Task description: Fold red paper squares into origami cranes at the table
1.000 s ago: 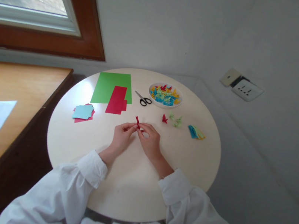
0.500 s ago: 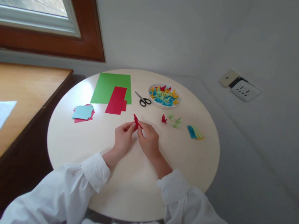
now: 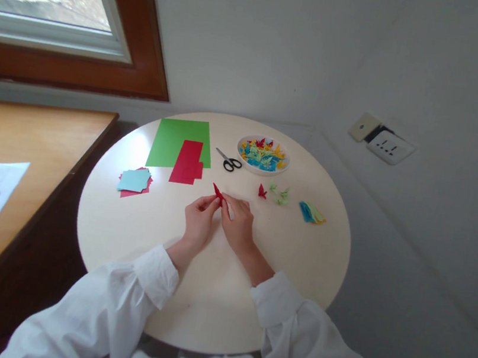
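Note:
Between my two hands is a small piece of folded red paper (image 3: 218, 192), its pointed end sticking up away from me. My left hand (image 3: 200, 216) pinches it from the left with thumb and fingertips. From the right, my right hand (image 3: 238, 221) grips the same paper, its fingers closed and partly hiding it. Just beyond the hands lie red paper strips (image 3: 185, 163) on a green sheet (image 3: 169, 135). A small red folded paper figure (image 3: 262, 191) and several pale green ones (image 3: 281, 196) rest to the right of my right hand.
On the round white table (image 3: 200, 317) are black-handled scissors (image 3: 229, 161) and a white bowl (image 3: 284, 169) of colourful folded figures. Light blue and red paper squares (image 3: 134, 180) lie left, fanned blue and yellow papers (image 3: 312, 212) right. A wooden desk (image 3: 48, 132) stands at left.
Both hands keep hold of the red paper, with the fingers shifting slightly around it. Its tip now looks straighter and narrower. The view has moved a little.

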A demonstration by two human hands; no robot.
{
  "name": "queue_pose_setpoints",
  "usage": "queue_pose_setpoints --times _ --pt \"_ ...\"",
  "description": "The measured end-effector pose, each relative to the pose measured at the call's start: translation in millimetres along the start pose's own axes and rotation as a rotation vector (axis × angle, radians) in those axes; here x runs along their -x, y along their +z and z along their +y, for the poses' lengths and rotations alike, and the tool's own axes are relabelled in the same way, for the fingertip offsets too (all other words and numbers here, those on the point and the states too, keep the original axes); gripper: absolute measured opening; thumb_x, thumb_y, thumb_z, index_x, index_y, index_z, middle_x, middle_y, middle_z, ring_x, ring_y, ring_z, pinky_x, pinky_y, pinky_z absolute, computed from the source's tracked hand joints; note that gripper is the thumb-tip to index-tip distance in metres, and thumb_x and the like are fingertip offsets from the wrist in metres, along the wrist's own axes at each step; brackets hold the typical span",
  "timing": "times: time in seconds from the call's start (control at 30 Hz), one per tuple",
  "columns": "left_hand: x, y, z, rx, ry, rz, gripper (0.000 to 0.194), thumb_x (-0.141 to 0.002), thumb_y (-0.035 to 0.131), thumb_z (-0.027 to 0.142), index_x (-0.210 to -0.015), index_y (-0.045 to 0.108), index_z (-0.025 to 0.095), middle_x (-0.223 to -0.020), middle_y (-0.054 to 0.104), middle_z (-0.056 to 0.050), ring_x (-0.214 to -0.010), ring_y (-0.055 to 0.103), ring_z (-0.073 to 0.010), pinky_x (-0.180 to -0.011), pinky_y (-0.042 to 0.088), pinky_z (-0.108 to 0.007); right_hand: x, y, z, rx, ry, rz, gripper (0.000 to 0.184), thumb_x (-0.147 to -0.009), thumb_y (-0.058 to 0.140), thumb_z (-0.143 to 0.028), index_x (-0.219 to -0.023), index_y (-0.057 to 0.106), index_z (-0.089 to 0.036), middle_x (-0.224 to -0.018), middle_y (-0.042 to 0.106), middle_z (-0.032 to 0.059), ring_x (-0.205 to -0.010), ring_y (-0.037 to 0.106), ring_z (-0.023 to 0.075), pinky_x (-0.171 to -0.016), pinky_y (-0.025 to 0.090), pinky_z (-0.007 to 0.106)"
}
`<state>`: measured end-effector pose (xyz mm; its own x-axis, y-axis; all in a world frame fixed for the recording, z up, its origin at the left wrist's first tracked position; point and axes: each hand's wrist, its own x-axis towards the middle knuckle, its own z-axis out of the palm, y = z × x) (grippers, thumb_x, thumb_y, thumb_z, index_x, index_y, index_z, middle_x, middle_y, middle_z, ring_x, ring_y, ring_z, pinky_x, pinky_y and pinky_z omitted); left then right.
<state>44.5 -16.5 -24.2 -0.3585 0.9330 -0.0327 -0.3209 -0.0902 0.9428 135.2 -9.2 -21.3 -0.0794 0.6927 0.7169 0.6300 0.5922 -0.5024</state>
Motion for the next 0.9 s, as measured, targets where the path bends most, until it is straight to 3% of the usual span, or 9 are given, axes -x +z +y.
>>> queue_pose_setpoints --times 0.27,0.53,0.9 --pt "-1 0.9 0 0.004 0.031 0.058 0.016 -0.063 0.068 0.023 -0.075 0.069 0.013 -0.074 0.069 -0.004 -0.069 0.059 -0.0136 -0.07 0.045 -0.027 -2 6 -8 -0.07 0.094 0.022 0.021 -0.084 0.047 -0.013 -0.092 0.065 -0.019 -0.091 0.071 0.0057 -0.086 0.065 0.0176 -0.082 0.048 0.034" --pt "1 3.5 4 0.045 0.013 0.067 0.014 -0.062 0.067 0.022 -0.073 0.068 0.013 -0.072 0.067 -0.003 -0.068 0.058 -0.0125 -0.07 0.045 -0.026 -2 7 -10 -0.07 0.083 0.019 0.02 -0.082 0.048 -0.011 -0.089 0.065 -0.017 -0.095 0.07 0.0082 -0.093 0.062 0.0182 -0.085 0.046 0.036" --pt "0 2.0 6 0.056 0.004 0.001 0.012 -0.062 0.067 0.022 -0.071 0.067 0.014 -0.071 0.066 -0.002 -0.07 0.058 -0.0126 -0.071 0.044 -0.027 -3 4 -9 -0.189 0.129 0.045 0.018 -0.081 0.047 -0.013 -0.086 0.064 -0.019 -0.092 0.067 0.0084 -0.092 0.06 0.0174 -0.085 0.05 0.034"
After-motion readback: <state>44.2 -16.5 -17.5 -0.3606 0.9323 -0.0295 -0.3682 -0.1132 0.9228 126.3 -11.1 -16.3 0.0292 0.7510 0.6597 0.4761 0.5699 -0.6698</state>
